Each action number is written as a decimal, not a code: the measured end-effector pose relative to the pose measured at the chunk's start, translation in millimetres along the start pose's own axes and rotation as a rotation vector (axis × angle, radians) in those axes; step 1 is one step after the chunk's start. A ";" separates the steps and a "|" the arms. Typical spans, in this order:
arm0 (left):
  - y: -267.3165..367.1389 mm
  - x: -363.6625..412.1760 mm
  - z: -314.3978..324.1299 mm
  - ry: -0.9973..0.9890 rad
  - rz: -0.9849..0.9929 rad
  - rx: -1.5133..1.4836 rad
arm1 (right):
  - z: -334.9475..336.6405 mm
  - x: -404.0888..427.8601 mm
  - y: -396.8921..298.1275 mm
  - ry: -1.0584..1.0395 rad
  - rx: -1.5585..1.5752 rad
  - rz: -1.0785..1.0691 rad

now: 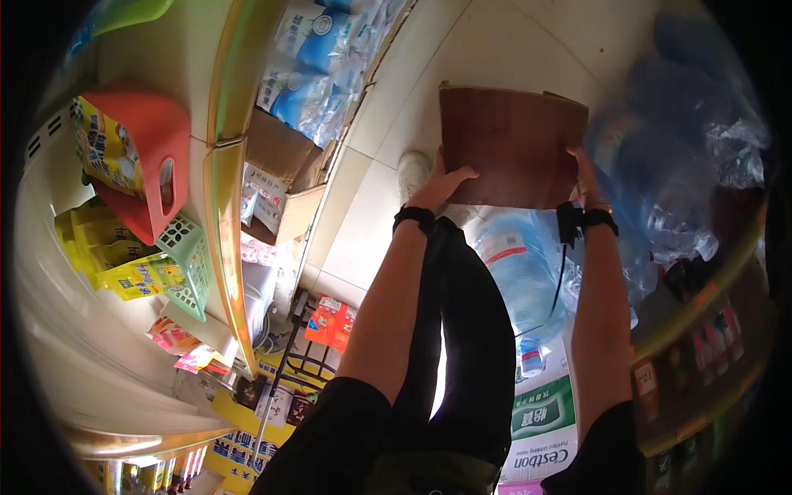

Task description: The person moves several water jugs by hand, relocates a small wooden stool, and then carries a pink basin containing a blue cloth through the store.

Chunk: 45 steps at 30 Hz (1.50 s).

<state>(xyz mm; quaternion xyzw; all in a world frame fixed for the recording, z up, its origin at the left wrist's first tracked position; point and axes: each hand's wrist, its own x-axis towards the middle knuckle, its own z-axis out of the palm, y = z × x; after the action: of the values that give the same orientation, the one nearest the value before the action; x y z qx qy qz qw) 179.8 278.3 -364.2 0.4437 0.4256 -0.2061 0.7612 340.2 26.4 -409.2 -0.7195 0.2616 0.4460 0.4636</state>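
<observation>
A flat reddish-brown cardboard box or panel (513,145) is held out in front of me above the tiled floor. My left hand (442,182) grips its near left corner, the thumb lying on the brown face. At its right edge, my right hand (583,176) closes on the side, with part of the fingers hidden behind it. Both wrists wear black straps, and a small black device with a cable sits by the right one. What the brown thing contains, if anything, cannot be seen.
Large plastic water bottles (523,266) stand right of my legs, beside a Cestbon water carton (538,433). Left are shelves with a red basket (170,124), a green basket (197,272), an opened cardboard box (303,213) and shrink-wrapped packs (315,68). A metal rack (288,346) stands lower left.
</observation>
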 end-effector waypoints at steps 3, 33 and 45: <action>-14.6 10.9 -5.5 0.003 0.042 0.001 | 6.8 10.0 -23.4 -0.020 -0.203 -0.142; -43.9 -97.6 -46.5 0.303 0.344 0.329 | 92.4 -68.3 -53.4 0.020 -1.219 -0.997; 6.1 -349.6 -209.5 0.614 0.208 -0.111 | 280.7 -256.7 -172.6 -0.724 -0.283 -0.726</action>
<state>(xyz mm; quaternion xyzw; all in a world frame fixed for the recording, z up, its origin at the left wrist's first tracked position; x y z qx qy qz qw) -106.7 437.4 -121.8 0.4841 0.5983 0.0396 0.6373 245.0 344.5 -155.7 -0.6191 -0.2439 0.5077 0.5472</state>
